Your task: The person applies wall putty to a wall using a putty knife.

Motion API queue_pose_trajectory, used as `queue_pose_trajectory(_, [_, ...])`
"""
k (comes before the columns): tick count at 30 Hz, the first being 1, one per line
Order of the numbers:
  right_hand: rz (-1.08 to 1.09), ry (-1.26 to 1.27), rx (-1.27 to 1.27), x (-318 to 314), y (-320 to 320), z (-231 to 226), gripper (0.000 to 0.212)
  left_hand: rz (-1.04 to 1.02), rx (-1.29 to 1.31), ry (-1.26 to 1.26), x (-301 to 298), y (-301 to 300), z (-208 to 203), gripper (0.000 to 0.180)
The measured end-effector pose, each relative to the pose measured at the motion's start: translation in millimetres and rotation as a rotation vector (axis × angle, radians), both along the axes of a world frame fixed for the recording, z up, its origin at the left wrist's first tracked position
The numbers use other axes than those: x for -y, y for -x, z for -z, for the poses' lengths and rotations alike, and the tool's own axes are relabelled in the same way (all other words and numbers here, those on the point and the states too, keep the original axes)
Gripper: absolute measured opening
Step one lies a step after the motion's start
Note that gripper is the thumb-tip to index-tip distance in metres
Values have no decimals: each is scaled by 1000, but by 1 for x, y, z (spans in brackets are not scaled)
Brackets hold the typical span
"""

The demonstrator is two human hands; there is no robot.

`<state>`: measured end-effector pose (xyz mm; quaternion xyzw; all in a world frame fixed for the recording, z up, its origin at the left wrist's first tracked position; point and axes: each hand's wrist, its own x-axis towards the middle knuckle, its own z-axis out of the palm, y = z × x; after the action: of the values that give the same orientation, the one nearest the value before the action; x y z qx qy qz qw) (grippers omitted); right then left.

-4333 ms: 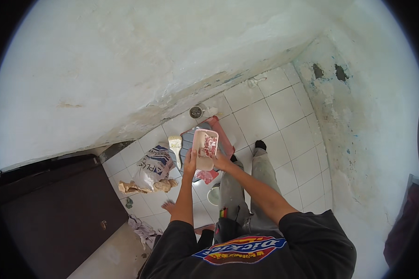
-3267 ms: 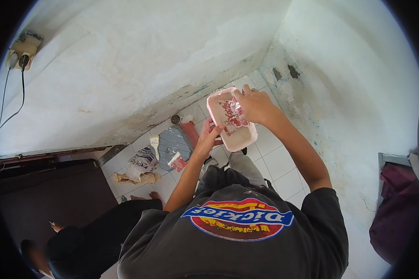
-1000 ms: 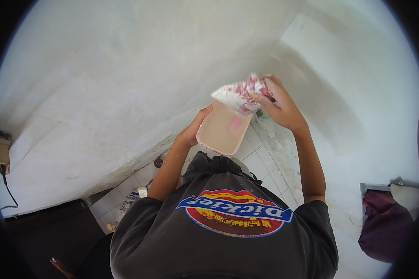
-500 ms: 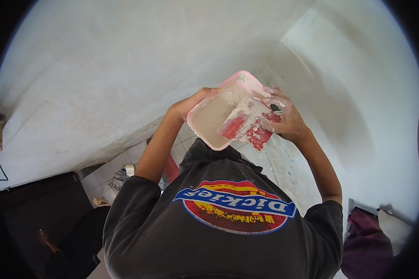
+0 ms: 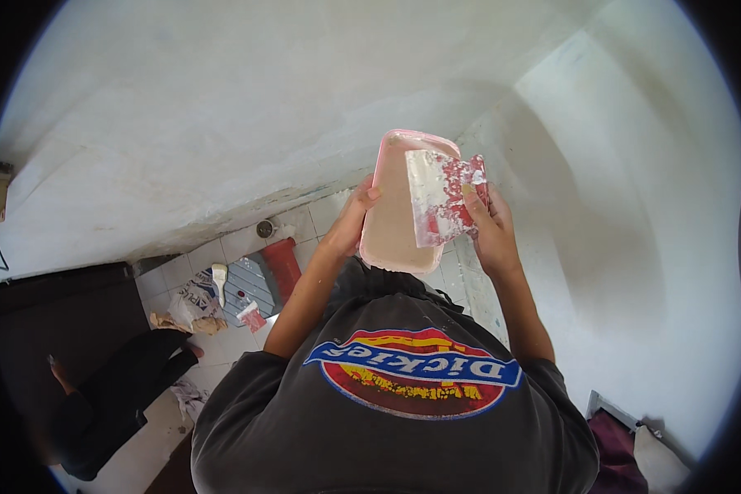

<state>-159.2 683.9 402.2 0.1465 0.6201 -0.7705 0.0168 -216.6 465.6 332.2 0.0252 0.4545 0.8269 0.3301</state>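
Two hands are closed: the left hand (image 5: pixel 354 218) grips the left edge of a pink-rimmed tray (image 5: pixel 386 210) coated with pale paste (image 5: pixel 387 239); the right hand (image 5: pixel 496 235) pinches a smeared red scraper (image 5: pixel 440 198) over its right edge. Half a second ago, the tray was slanting more rightward.

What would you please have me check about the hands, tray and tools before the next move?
1. Left hand gripping the pink-rimmed tray: ok, the thumb laps over its side edge.
2. Right hand holding the red spreader: ok, by its right side.
3. Spreader face clean: not ok, whitish smears cover much of it.
4. Spreader touching the tray: cannot tell, it overlaps the tray from above.
5. Paintbrush out of the hands: ok, it lies low at the lower left.
6. Depth of paste in the tray: cannot tell.
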Motion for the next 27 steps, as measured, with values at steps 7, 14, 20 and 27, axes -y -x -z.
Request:
queue_pose_trajectory(7, [6,23,-13,-25,2,14,29,-102,33,-48,3,-5,25,76])
queue_pose_trajectory(14, [100,68,78,-47,-5,34,29,-121,108,-74,11,1,36,75])
queue_pose_trajectory(20, [173,-179,-213,-32,-1,-3,26,-116,73,-29,6,-4,30,76])
queue_pose_trajectory(27, [-236,-1478,-1105,-48,8,-11,26,-97,122,23,0,-2,-17,69])
